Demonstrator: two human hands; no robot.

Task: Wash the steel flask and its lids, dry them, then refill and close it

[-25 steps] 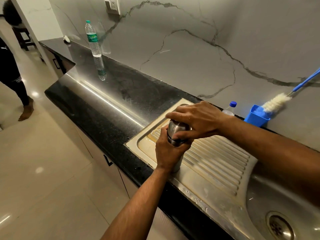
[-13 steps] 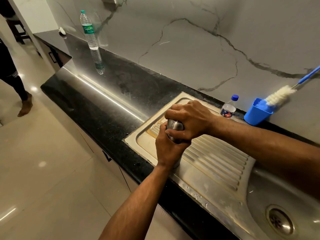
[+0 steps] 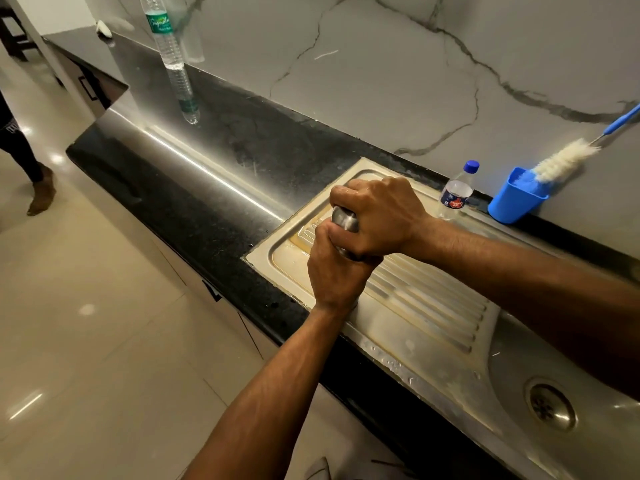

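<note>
The right hand (image 3: 379, 216) is curled tight over the top of the steel flask (image 3: 346, 221). The left hand (image 3: 334, 271) wraps round its body. The flask stands on the sink's drainboard (image 3: 426, 306). Behind the drainboard, a small bottle (image 3: 456, 192) stands beside a blue cup (image 3: 512, 202) holding a brush (image 3: 564, 159).

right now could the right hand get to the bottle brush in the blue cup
Probably yes, but not while it is busy. The right hand grips the top of the flask, so it must let go first. Only a small bottle stands near the way to the brush in the blue cup.
</note>
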